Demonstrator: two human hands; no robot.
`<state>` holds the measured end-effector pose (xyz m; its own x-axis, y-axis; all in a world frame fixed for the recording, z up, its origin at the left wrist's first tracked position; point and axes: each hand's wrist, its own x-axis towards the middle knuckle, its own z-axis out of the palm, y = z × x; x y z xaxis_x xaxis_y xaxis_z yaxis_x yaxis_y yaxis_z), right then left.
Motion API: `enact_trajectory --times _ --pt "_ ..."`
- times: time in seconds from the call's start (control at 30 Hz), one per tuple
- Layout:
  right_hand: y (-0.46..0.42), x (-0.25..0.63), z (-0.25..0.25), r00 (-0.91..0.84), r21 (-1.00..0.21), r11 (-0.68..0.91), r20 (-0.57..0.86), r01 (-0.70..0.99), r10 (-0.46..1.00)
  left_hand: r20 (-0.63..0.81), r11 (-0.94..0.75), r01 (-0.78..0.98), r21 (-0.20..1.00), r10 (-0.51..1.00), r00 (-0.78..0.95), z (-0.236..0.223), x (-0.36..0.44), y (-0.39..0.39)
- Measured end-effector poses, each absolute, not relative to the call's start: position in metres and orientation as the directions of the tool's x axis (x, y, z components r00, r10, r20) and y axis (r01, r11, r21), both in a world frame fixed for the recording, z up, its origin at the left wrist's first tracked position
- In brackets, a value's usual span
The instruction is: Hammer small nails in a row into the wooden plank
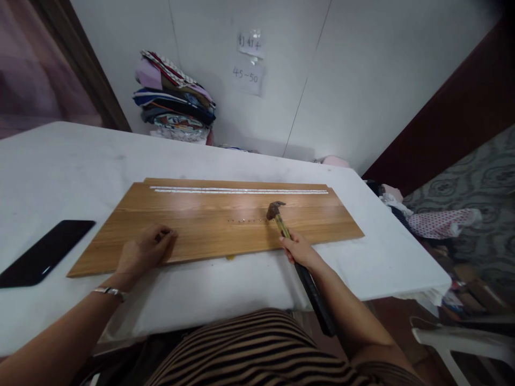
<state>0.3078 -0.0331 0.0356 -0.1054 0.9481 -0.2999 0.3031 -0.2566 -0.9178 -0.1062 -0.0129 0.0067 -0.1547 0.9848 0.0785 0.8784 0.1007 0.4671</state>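
Observation:
A wide wood-grain board (209, 206) lies flat on the white table. My right hand (300, 249) is wrapped round the yellow and black handle of a claw hammer (308, 284). The rusty hammer head is over the board, at the right end of a row of small nails (243, 221). Whether the head touches the board, I cannot tell. My left hand (142, 249) rests at the board's left front part, thumb and fingertips pinched together. Something tiny may be between them, too small to make out. Two white measuring strips (241, 190) run along the board's far side.
A black phone (48, 252) lies on the white table (96, 166), left of the board. Folded clothes (175, 102) are stacked against the wall at the back left. Handwritten papers (247, 78) hang on the wall. A white plastic chair (462, 343) stands at the lower right.

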Motion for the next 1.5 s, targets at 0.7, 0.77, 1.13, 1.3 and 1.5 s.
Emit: enact_trajectory --times 0.7,0.77,1.13,1.3,1.5 --pt "-0.0301 0.3088 0.0303 -0.114 -0.926 -0.256 -0.296 0.278 0.948 0.065 0.104 0.884 0.455 0.987 -0.150 0.0080 -0.1065 -0.0123" --pt "-0.0292 0.3082 0.0313 -0.109 -0.924 -0.263 -0.302 0.278 0.947 0.058 0.113 0.884 0.454 0.986 -0.155 0.0076 -0.1067 -0.0122" --pt "-0.0270 0.3081 0.0354 -0.092 -0.924 -0.268 -0.302 0.274 0.949 0.137 0.040 0.881 0.472 0.984 -0.118 -0.0003 -0.1117 -0.0096" --pt "-0.0290 0.3088 0.0352 -0.085 -0.927 -0.260 -0.292 0.271 0.953 0.137 0.031 0.883 0.469 0.985 -0.108 0.0009 -0.1106 -0.0101" --pt "-0.0319 0.3101 0.0325 -0.102 -0.923 -0.259 -0.298 0.286 0.949 0.156 0.013 0.883 0.469 0.983 -0.098 0.0017 -0.1083 -0.0099"
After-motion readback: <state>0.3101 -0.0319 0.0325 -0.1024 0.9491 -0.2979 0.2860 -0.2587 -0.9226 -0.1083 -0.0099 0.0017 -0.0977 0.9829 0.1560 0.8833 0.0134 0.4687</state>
